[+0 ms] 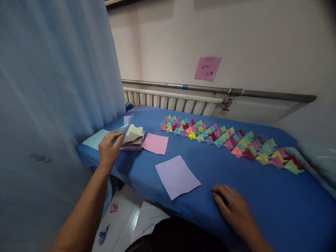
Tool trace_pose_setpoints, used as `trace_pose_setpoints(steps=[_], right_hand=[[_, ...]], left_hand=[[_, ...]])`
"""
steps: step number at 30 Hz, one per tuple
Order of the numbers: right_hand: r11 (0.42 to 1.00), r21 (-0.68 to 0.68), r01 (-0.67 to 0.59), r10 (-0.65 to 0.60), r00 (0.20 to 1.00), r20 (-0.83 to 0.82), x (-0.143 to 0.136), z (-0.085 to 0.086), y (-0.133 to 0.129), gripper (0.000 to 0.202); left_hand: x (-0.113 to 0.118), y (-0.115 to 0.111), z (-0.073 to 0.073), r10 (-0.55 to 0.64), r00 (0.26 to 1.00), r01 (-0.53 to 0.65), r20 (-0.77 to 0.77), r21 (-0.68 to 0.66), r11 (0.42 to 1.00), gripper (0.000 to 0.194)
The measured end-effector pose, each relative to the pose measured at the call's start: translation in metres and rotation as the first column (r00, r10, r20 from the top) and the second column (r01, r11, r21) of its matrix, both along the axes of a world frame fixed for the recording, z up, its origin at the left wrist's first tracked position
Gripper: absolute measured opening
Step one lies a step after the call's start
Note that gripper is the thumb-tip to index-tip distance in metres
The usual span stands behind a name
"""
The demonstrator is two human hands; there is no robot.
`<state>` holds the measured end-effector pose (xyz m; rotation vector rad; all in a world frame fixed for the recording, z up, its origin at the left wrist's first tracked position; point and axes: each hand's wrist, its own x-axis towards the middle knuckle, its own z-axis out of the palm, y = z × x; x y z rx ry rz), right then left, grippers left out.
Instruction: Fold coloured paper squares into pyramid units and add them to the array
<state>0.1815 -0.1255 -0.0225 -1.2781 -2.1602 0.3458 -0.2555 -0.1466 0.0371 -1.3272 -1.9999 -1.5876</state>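
My left hand pinches a bluish-purple paper sheet and holds it raised beside a stack of papers at the left of the blue-covered table. Right of the stack lies a pink square sheet. A lilac square sheet lies flat nearer the front edge, between my hands. My right hand rests on the cloth to the right of the lilac sheet, its fingers curled; whether anything is between the fingertips is too small to tell.
Rows of folded colourful paper pieces stretch along the table's back and right. A light blue sheet lies by the curtain at left. A radiator and a metal pipe run behind. Crumpled paper lies on the floor.
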Motion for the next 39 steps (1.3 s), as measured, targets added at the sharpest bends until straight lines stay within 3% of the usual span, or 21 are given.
trace_pose_setpoints(steps=[2,5,10,14,17,20,23,25,28,31,33,35,37,39], right_hand=[[1.000,0.007,0.007,-0.007,1.000,-0.012,-0.001,0.000,-0.001,0.021],[1.000,0.005,-0.003,0.003,1.000,-0.023,-0.001,0.000,-0.002,0.021],[1.000,-0.010,0.004,-0.005,0.995,-0.097,-0.003,-0.002,-0.008,0.018],[0.997,-0.055,-0.051,0.036,0.970,-0.239,-0.015,-0.001,-0.017,0.034],[0.996,0.000,-0.089,0.085,0.957,-0.276,-0.023,-0.002,-0.019,0.046],[0.995,0.065,-0.079,0.094,0.955,-0.280,-0.021,-0.005,-0.019,0.028],[0.996,0.084,-0.023,0.045,0.959,-0.279,-0.012,-0.013,-0.016,0.024],[0.997,0.066,0.030,-0.009,0.954,-0.300,-0.007,-0.017,-0.012,0.022],[0.997,-0.004,0.071,-0.068,0.937,-0.344,-0.006,-0.018,-0.009,0.023],[0.984,-0.102,0.146,-0.174,0.911,-0.374,-0.010,-0.014,-0.012,0.026],[0.968,-0.162,0.192,-0.242,0.887,-0.394,-0.013,-0.010,-0.014,0.029],[0.955,-0.209,0.212,-0.283,0.863,-0.418,-0.015,-0.008,-0.016,0.029],[0.950,-0.238,0.203,-0.291,0.850,-0.439,-0.016,-0.006,-0.017,0.029],[0.948,-0.249,0.197,-0.294,0.843,-0.451,-0.015,-0.005,-0.017,0.029]], left_hand=[[0.028,-0.009,-0.006,-0.139,0.976,0.149,-0.167,0.052,0.987,0.016],[0.076,-0.022,-0.024,-0.325,0.875,0.373,-0.359,0.071,0.925,0.010],[0.140,-0.040,-0.050,-0.567,0.710,0.614,-0.418,-0.028,0.789,0.012],[0.165,-0.045,-0.056,-0.707,0.593,0.744,-0.385,-0.073,0.664,0.012],[0.172,-0.047,-0.058,-0.759,0.546,0.785,-0.355,-0.102,0.611,0.011],[0.175,-0.050,-0.056,-0.784,0.526,0.798,-0.330,-0.127,0.589,0.012],[0.164,-0.048,-0.049,-0.769,0.551,0.773,-0.325,-0.147,0.617,0.018],[0.145,-0.042,-0.040,-0.687,0.641,0.690,-0.343,-0.137,0.711,0.024],[0.102,-0.030,-0.015,-0.457,0.796,0.477,-0.397,-0.054,0.877,0.029],[0.055,-0.014,0.018,-0.142,0.896,0.167,-0.421,0.023,0.986,0.033],[0.028,-0.003,0.037,0.037,0.911,-0.004,-0.411,0.083,0.997,0.040],[0.009,0.007,0.046,0.120,0.908,-0.080,-0.401,0.114,0.990,0.045],[-0.002,0.015,0.044,0.148,0.904,-0.109,-0.401,0.118,0.987,0.047],[-0.008,0.021,0.031,0.143,0.900,-0.119,-0.411,0.083,0.989,0.046]])
